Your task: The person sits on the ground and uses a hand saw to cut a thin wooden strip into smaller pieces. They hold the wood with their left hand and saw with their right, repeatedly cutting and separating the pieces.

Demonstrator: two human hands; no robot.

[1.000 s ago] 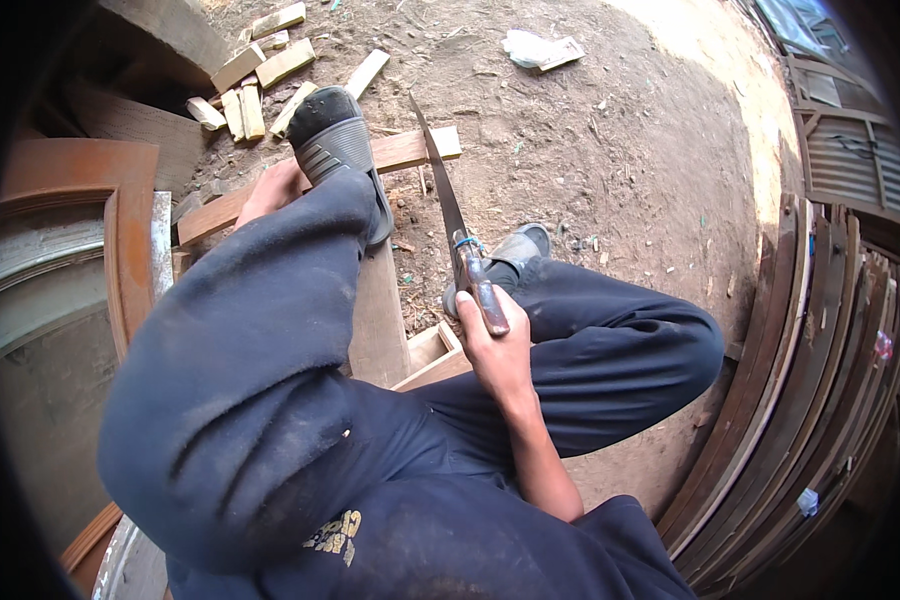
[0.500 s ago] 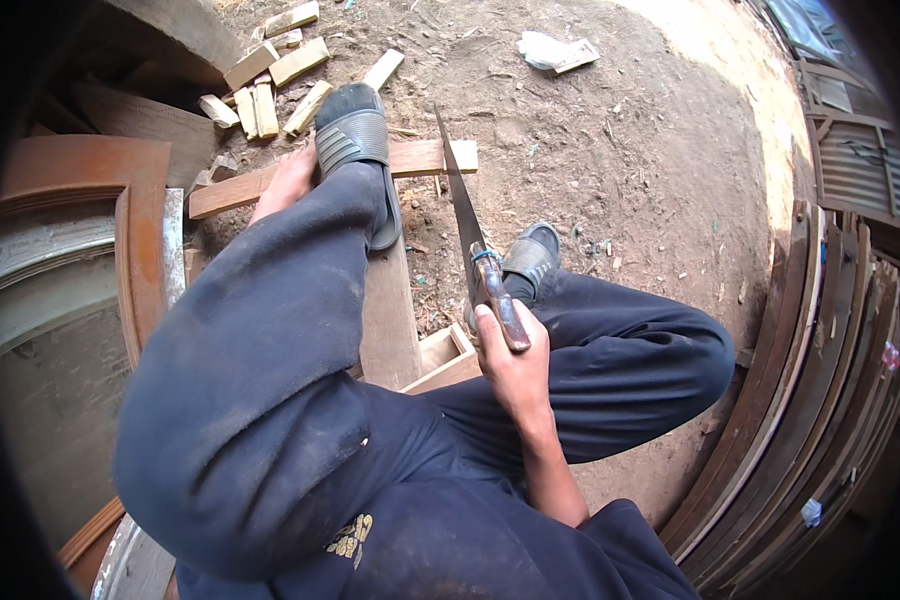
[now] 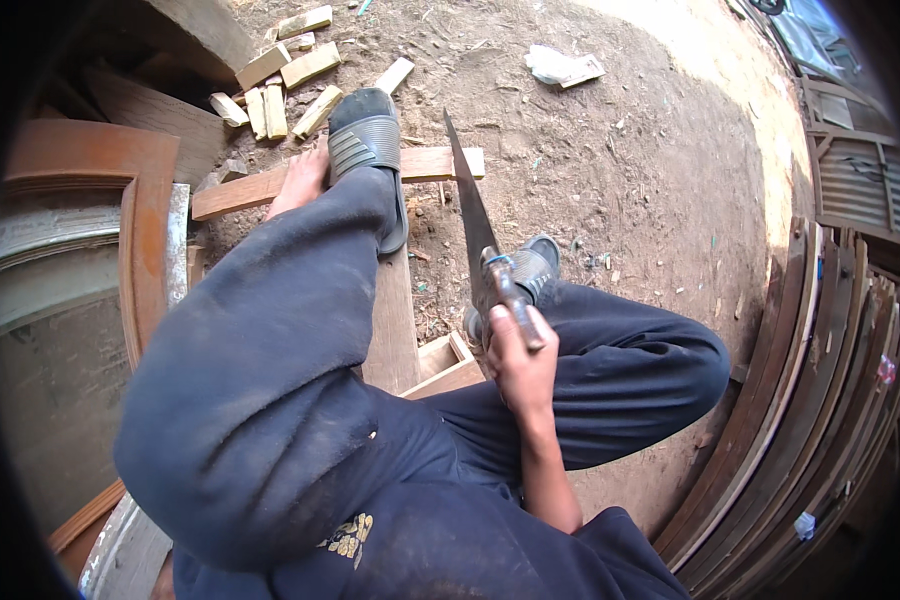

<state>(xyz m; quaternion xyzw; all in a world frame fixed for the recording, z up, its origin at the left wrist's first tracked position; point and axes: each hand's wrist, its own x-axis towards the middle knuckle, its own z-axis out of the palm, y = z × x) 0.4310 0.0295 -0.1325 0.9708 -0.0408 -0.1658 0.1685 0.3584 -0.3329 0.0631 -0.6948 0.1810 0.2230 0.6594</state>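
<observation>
My right hand (image 3: 525, 365) is wrapped round the worn dark handle of a handsaw (image 3: 473, 205). The saw's long blade points away from me and crosses a wooden strip (image 3: 235, 195) close to its pale right end. That strip lies crosswise on a plank (image 3: 394, 325) running toward me. My left foot, in a grey slide sandal (image 3: 366, 140), presses on the strip. Just left of the sandal, my left hand (image 3: 302, 180) grips the strip; the foot and leg partly hide its fingers.
Short wood offcuts (image 3: 310, 64) lie scattered at the far left. An orange-brown wooden frame (image 3: 148, 230) leans at the left. Long boards (image 3: 785, 330) are stacked along the right. Beyond my right sandal (image 3: 536, 268) is dirt ground with a white plastic bag (image 3: 560, 66). A small wooden box-like piece (image 3: 448, 360) sits beside the plank.
The whole view has shifted slightly. The saw handle has tipped a little to the right in my right hand, while the blade still crosses the strip near the same end.
</observation>
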